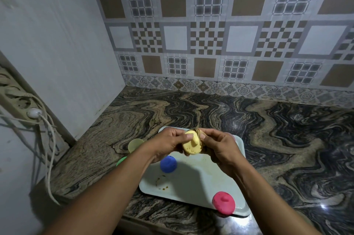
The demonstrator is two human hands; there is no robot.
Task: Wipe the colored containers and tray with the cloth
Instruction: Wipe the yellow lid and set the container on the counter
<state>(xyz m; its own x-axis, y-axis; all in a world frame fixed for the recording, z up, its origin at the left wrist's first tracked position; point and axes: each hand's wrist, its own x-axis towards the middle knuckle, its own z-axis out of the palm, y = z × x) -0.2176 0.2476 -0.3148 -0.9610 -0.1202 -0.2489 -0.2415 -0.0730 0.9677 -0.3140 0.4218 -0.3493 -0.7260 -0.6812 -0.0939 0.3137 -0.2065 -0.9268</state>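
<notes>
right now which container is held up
The yellow container, held by the left hand and right hand; the blue container and pink container sit on the tray.

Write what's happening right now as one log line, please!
left hand: holds yellow container | right hand: holds it too | tray: stained, blue container and pink container on it

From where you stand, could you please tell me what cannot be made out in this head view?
- The cloth: not plainly visible; the right hand gripping the yellow container may hide it.
- The green container: mostly covered by the left forearm.
- The middle of the far edge of the tray: hidden behind the left hand and the yellow container.
- The stains on the tray: too small to identify.
</notes>
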